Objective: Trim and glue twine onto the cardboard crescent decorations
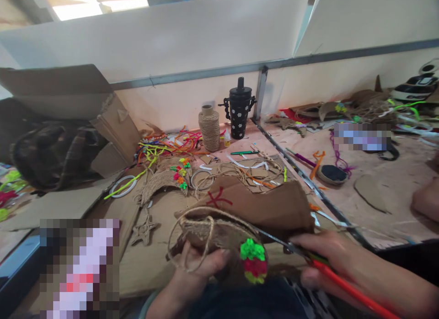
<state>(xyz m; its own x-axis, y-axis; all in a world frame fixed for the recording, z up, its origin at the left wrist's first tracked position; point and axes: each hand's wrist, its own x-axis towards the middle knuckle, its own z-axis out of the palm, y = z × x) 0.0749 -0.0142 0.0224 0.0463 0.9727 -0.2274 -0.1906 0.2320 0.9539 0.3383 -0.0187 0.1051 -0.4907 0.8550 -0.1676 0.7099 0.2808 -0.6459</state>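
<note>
My left hand [195, 271] is closed around a twine-wrapped cardboard crescent [228, 236], held low near my lap. Green, red and yellow fuzzy flowers [254, 259] sit at its right end. A loose loop of twine [210, 239] hangs over the crescent and my left fingers. In my right hand [332, 252] are scissors [322, 263] with red-orange handles, somewhat blurred. Their metal blades point left, at the crescent's upper edge near the twine. Just behind lies a brown cardboard piece [270, 202] with a red mark drawn on it.
A twine spool [209, 129] and black tumbler [240, 108] stand at the back. Finished flowered crescents [164, 182] and a twine star [144, 230] lie left, near an open cardboard box [113, 127]. Another person's hand [425, 195] is at the right, beyond a metal divider strip.
</note>
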